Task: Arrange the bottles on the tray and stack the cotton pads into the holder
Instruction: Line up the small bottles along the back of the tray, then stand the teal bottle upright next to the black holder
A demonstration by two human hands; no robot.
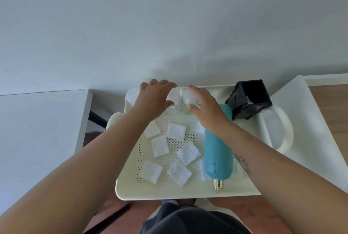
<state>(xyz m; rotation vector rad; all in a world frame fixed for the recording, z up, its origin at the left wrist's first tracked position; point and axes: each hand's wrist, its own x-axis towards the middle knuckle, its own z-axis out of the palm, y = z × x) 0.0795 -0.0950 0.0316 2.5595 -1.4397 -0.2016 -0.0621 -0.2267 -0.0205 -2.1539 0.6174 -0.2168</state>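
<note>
Cream perforated metal forms the tray (188, 192), on which square cotton pads (176, 132) are scattered beside a teal bottle (218, 154) laid flat, gold neck at the near rim. Two small clear bottles are gripped at the far rim: one (174, 99) by the left hand (154, 98), one (188, 98) by the right hand (205, 109). A black holder (248, 100) is tipped at the far right corner, with something white seen inside.
</note>
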